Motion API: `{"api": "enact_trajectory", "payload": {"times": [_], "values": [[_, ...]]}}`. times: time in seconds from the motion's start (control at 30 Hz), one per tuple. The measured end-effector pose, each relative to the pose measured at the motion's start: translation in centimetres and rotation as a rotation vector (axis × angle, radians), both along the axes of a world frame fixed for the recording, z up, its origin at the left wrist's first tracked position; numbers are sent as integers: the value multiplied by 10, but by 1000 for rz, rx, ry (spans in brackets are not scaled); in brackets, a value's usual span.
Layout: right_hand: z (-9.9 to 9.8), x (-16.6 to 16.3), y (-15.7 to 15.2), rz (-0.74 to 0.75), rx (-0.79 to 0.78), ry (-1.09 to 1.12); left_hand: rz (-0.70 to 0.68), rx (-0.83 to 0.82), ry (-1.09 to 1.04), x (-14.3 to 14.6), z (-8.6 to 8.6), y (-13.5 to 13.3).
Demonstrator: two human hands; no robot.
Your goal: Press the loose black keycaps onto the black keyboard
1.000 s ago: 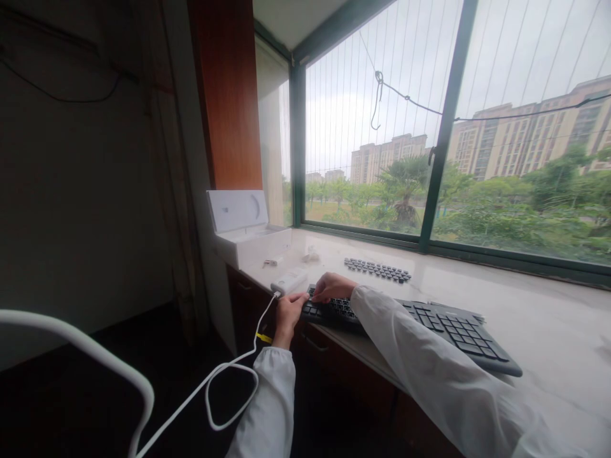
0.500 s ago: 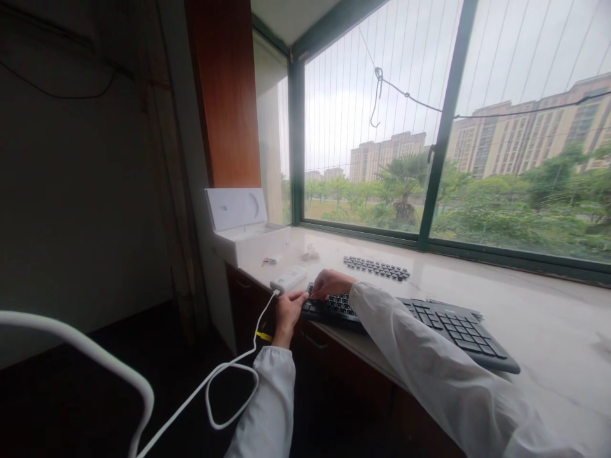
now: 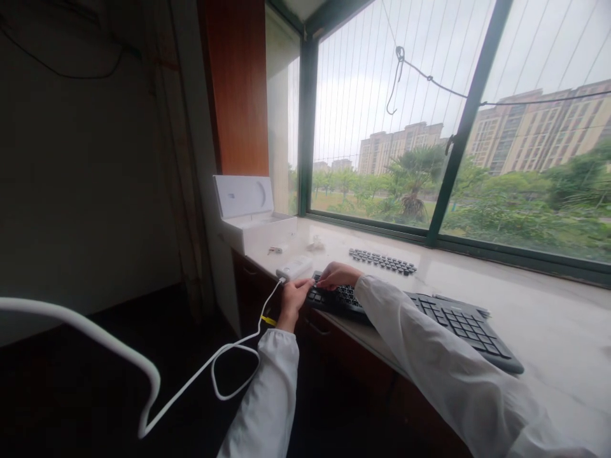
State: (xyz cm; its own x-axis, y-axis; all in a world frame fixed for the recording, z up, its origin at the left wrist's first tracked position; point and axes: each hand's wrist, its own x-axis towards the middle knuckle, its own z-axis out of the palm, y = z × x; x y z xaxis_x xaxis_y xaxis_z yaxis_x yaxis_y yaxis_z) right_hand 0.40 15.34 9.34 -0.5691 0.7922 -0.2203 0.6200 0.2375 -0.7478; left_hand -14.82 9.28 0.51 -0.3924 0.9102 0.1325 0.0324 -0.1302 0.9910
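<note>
A black keyboard (image 3: pixel 449 321) lies along the front edge of a pale stone window ledge (image 3: pixel 548 324). My left hand (image 3: pixel 294 299) grips the keyboard's left end, fingers curled over its corner. My right hand (image 3: pixel 338 276) rests on the keys at the left end, fingers bent down in a pinch on the keys; what they hold is too small to see. Both arms wear white sleeves. Several loose black keycaps (image 3: pixel 382 261) lie in rows behind the keyboard.
A small white device (image 3: pixel 294 268) with a white cable (image 3: pixel 229 350) trailing down to the floor sits left of the keyboard. An open white box (image 3: pixel 252 219) stands at the ledge's left end. A white curved tube (image 3: pixel 86 331) crosses the lower left. The window runs behind.
Both hands stay at the keyboard's left end. The view has shifted slightly, so everything sits a little higher and further right.
</note>
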Motion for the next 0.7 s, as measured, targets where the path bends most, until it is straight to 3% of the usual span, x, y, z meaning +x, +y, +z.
{"api": "enact_trajectory", "payload": {"times": [0.43, 0.6, 0.7], "values": [[-7, 3, 17, 260, 393, -132, 22, -9, 25, -1, -4, 7], [-8, 5, 18, 231, 420, -146, 21, -11, 34, -1, -5, 8], [-9, 6, 16, 176, 356, -120, 27, -17, 42, -2, -7, 8]]}}
